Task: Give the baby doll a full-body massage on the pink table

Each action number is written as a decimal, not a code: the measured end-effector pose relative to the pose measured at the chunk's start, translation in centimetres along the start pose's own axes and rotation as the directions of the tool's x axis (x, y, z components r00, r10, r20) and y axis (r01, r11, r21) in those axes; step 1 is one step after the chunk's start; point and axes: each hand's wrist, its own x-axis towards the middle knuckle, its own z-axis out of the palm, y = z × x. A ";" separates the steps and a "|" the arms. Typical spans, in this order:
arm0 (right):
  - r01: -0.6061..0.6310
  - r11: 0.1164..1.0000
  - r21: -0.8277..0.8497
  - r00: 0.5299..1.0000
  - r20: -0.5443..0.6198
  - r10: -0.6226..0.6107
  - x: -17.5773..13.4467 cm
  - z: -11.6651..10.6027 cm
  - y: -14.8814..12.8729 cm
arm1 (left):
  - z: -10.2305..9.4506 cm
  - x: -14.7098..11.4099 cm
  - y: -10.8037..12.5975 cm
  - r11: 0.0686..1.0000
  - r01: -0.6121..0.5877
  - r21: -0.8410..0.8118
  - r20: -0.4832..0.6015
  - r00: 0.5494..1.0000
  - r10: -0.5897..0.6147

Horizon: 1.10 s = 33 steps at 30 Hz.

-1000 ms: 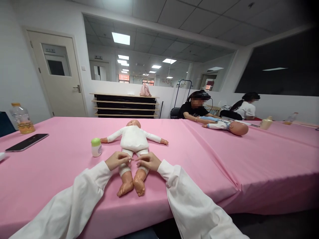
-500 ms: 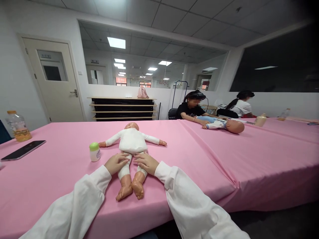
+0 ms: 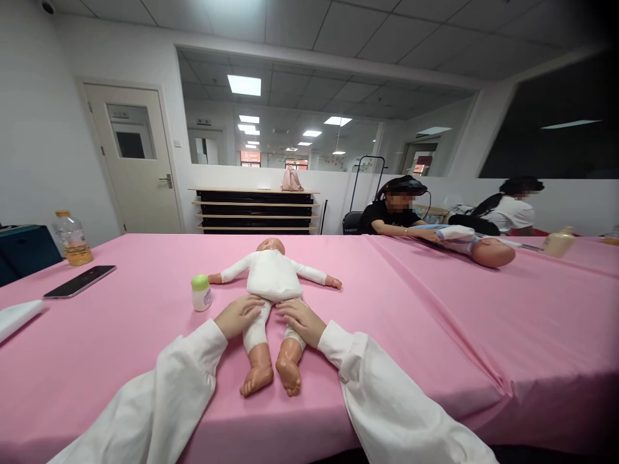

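Note:
A baby doll (image 3: 274,274) in white clothes lies on its back on the pink-covered table, arms spread and bare feet toward me. My left hand (image 3: 240,316) rests with its fingers stretched over the doll's upper leg on the left side of the view. Over the other thigh lies my right hand (image 3: 302,320), fingers extended and slightly spread. Neither hand is wrapped round anything. Beside the doll's hand at left stands a small white bottle (image 3: 201,294) with a green cap.
A phone (image 3: 80,281), a bottle of amber liquid (image 3: 73,238) and a white object (image 3: 18,318) lie toward the left. Across the table a co-worker (image 3: 394,206) handles another doll (image 3: 491,251), near a beige bottle (image 3: 558,243). A second person (image 3: 512,209) sits farther right.
The view has turned left, so everything appears farther right. The doll's lower legs are wider apart. My hands remain on its thighs. The co-worker's hands have moved along the other doll.

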 end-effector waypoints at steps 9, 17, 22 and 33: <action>0.002 0.998 0.069 0.956 0.293 -0.022 -2.3 -2.9 -2.1 | -0.7 -3.3 0.3 0.997 -0.063 0.054 0.298 0.954 0.044; -0.332 0.917 0.222 0.939 0.167 0.300 -3.2 -8.1 -0.5 | -4.5 -5.9 -0.5 0.908 0.184 -0.377 0.308 0.949 -0.065; -0.348 0.937 0.007 0.927 0.150 0.343 1.8 -9.9 1.7 | -6.5 0.7 0.8 0.948 0.121 -0.294 0.092 0.991 -0.098; -0.364 0.911 -0.193 0.931 -0.111 0.349 11.7 -2.6 8.2 | -1.1 14.3 1.0 0.772 0.076 0.631 -0.160 0.986 0.034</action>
